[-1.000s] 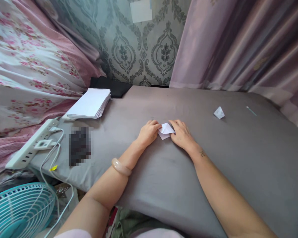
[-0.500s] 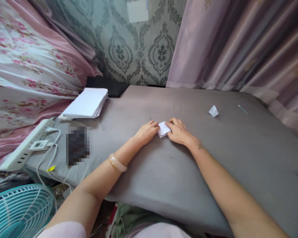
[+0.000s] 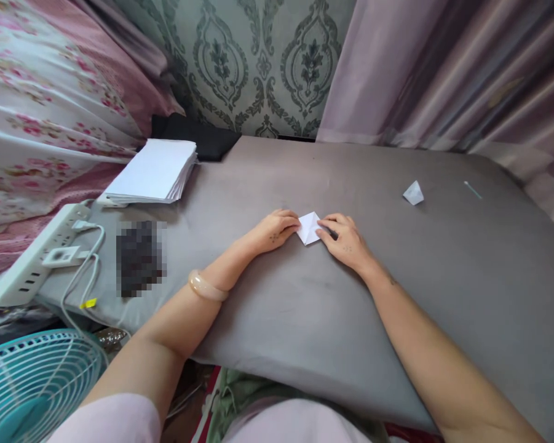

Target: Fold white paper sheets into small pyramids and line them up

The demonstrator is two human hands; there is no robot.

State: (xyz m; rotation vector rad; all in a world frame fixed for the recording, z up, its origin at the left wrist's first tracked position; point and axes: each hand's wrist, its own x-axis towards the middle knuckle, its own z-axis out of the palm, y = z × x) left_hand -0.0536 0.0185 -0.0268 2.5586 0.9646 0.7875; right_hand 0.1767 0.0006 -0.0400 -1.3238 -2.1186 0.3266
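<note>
A small folded white paper (image 3: pixel 309 229), now a diamond shape with creases meeting near its middle, lies on the grey-covered table between my two hands. My left hand (image 3: pixel 277 231) grips its left corner with the fingers pressed together. At the opposite corner, my right hand (image 3: pixel 344 239) pinches the right edge between thumb and fingers. Farther off to the right sits another folded paper piece (image 3: pixel 414 193), white and pointed, touched by neither hand.
A stack of white paper (image 3: pixel 152 171) lies at the back left, beside a black cloth-like item (image 3: pixel 212 140). On the left edge are a power strip (image 3: pixel 37 252) with cables and a pixelated dark object (image 3: pixel 141 258). A cotton swab (image 3: pixel 473 190) lies far right; a turquoise fan (image 3: pixel 37 387) stands lower left.
The raised flap of the folded paper has come down, and the paper now lies as a flat diamond. Both hands stay at its sides; the right thumb has shifted on it.
</note>
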